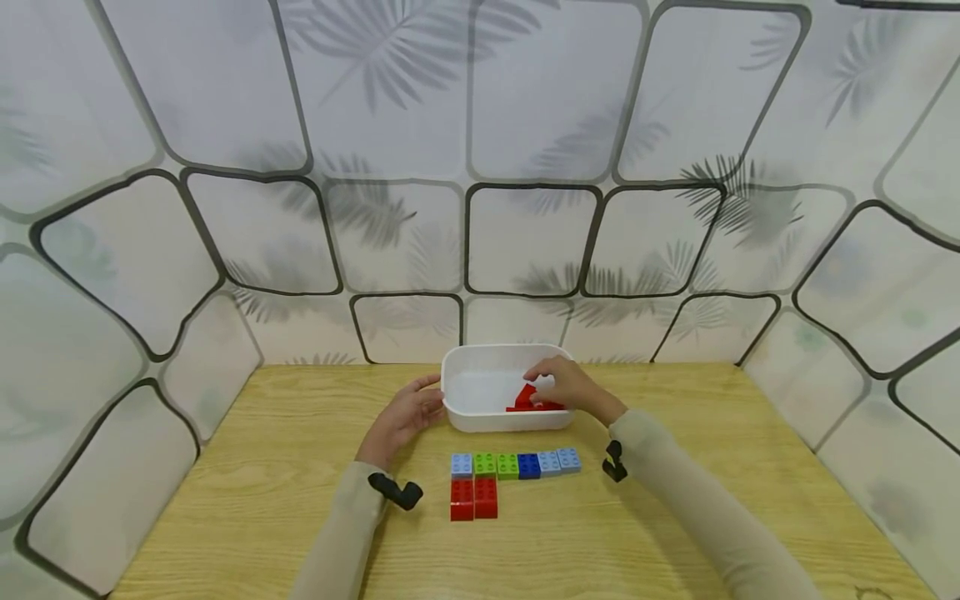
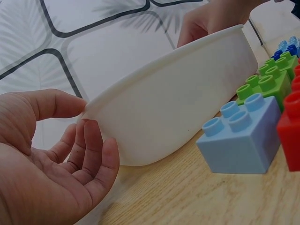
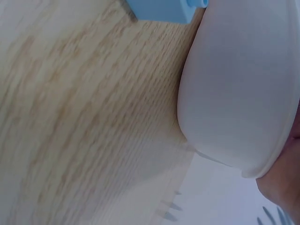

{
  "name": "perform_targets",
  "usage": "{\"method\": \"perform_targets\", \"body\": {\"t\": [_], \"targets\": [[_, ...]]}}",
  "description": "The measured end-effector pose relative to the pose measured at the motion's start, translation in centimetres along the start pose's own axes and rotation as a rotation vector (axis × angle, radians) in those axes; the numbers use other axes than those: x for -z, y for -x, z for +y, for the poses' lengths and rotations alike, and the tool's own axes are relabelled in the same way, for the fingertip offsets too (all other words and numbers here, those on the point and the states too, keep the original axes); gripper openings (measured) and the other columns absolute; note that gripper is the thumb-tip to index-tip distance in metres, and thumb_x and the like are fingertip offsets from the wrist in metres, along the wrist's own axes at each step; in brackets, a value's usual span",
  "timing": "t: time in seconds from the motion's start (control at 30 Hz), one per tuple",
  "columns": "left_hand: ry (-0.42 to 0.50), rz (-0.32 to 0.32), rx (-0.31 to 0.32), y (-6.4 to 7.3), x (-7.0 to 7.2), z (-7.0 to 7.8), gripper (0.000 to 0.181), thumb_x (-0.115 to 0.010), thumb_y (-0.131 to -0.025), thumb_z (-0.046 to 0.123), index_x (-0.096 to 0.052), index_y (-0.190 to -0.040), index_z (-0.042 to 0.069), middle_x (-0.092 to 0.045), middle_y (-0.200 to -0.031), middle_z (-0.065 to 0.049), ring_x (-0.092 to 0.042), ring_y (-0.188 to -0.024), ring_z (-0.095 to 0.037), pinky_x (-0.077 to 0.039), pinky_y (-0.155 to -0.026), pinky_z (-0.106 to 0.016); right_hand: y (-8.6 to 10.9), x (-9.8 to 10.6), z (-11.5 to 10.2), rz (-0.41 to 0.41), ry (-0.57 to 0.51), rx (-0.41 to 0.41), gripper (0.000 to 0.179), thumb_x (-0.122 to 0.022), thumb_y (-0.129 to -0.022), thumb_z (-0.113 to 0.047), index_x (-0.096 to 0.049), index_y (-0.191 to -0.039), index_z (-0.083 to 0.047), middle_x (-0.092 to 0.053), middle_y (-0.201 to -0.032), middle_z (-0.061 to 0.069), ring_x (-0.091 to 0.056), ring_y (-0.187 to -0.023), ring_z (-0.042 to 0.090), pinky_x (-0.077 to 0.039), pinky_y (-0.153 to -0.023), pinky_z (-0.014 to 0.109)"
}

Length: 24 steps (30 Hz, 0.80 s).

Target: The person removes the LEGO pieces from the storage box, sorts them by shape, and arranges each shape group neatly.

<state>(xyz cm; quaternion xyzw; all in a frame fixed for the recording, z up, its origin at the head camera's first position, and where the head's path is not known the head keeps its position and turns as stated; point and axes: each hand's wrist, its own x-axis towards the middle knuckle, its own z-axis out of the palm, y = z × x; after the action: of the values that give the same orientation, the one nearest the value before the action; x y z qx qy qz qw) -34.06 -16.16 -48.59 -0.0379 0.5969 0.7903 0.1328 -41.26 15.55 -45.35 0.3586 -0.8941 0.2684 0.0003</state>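
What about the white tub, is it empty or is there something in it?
Not empty: the head view shows red pieces inside the white tub, at the right hand.

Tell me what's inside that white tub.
Red pieces lie in the right half of the white tub, where the right hand reaches in. The hand covers part of that side, so their full number can't be seen.
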Motion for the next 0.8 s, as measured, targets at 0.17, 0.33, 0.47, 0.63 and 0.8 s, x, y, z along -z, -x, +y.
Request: {"method": "perform_targets", "body": {"t": [0.17, 0.33, 0.47, 0.63, 0.8], "targets": [[0.004, -0.003, 0.005, -0.04, 0.16, -0.01, 0.056, -0.054, -0.102, 0.005, -0.034, -0.154, 0.001, -0.061, -0.121, -0.008, -0.064, -0.095, -0.01, -0.056, -0.082, -0.025, -0.16, -0.38, -0.03, 0.01, 0.014, -0.035, 0.031, -0.081, -0.085, -0.012, -0.076, -0.112, 0.001, -0.076, -0.11, 0.015, -0.066, -0.105, 0.033, -0.054, -0.095, 0.051], [0.01, -0.014, 0.007, -0.07, 0.26, 0.05, 0.057, -0.055, -0.102, 0.005, -0.032, -0.154, 0.0, -0.062, -0.116, -0.005, -0.064, -0.091, -0.008, -0.056, -0.082, -0.024, -0.13, -0.64, -0.14, 0.026, 0.018, -0.057, 0.033, -0.084, -0.081, -0.014, -0.077, -0.11, -0.002, -0.077, -0.105, 0.011, -0.068, -0.103, 0.032, -0.055, -0.093, 0.05], [0.007, -0.013, 0.007, -0.08, 0.2, 0.03, 0.056, -0.054, -0.103, 0.005, -0.032, -0.154, 0.0, -0.062, -0.115, -0.005, -0.064, -0.091, -0.008, -0.056, -0.081, -0.024, 0.03, -0.81, -0.22, 0.038, 0.04, -0.074, 0.03, -0.083, -0.082, -0.015, -0.078, -0.109, -0.004, -0.077, -0.104, 0.009, -0.068, -0.101, 0.029, -0.055, -0.092, 0.048], [0.004, -0.011, 0.002, -0.07, 0.12, -0.02, 0.057, -0.056, -0.102, 0.006, -0.032, -0.154, 0.0, -0.062, -0.118, -0.007, -0.064, -0.093, -0.009, -0.056, -0.082, -0.025, 0.18, -1.03, -0.28, 0.044, 0.052, -0.1, 0.029, -0.082, -0.084, -0.016, -0.078, -0.11, -0.005, -0.077, -0.105, 0.008, -0.066, -0.101, 0.027, -0.055, -0.092, 0.047], [0.0, 0.013, 0.008, 0.02, 0.0, 0.01, 0.055, -0.055, -0.102, 0.006, -0.034, -0.153, 0.001, -0.061, -0.121, -0.009, -0.063, -0.093, -0.01, -0.056, -0.082, -0.026, 0.32, -1.01, -0.31, 0.054, 0.047, -0.084, 0.025, -0.081, -0.085, -0.015, -0.078, -0.108, -0.007, -0.076, -0.103, 0.007, -0.065, -0.098, 0.025, -0.055, -0.09, 0.046]]}}
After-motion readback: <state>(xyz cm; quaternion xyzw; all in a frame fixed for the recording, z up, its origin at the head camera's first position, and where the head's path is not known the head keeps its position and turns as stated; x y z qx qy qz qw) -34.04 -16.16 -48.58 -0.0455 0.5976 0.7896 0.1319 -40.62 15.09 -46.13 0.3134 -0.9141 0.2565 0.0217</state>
